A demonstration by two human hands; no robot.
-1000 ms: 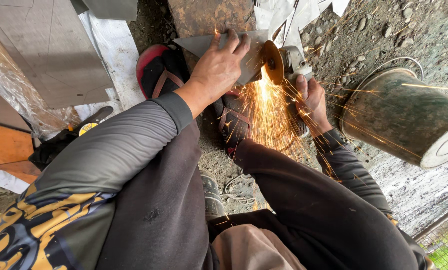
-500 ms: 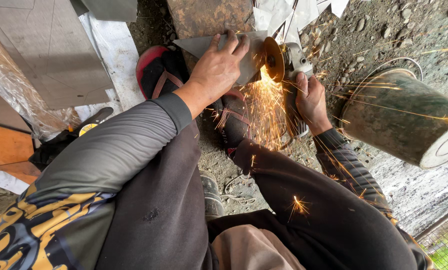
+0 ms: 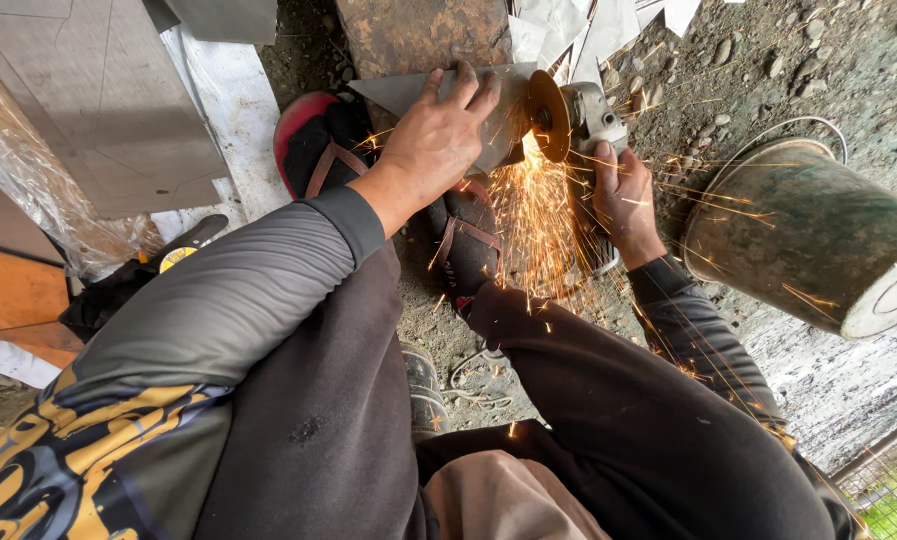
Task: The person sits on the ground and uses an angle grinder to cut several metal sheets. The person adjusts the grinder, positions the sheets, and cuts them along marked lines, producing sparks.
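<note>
My left hand (image 3: 441,140) presses down on a grey sheet-metal piece (image 3: 399,92) with a pointed left end, fingers spread over its top edge. My right hand (image 3: 624,195) is closed around the body of an angle grinder (image 3: 589,115). Its orange disc (image 3: 547,115) meets the right edge of the metal piece, and a shower of orange sparks (image 3: 539,220) falls toward my legs. My foot in a black and red sandal (image 3: 319,150) rests below the metal piece.
A dented metal bucket (image 3: 809,230) lies on its side at the right. Grey flat panels (image 3: 99,110) lean at the upper left, with orange board (image 3: 9,300) below them. A rusty plate (image 3: 419,35) and white scraps (image 3: 579,30) lie behind on gravelly ground.
The spark shower has shifted slightly and spread lower toward my legs. Both hands stay in place on the metal piece and grinder.
</note>
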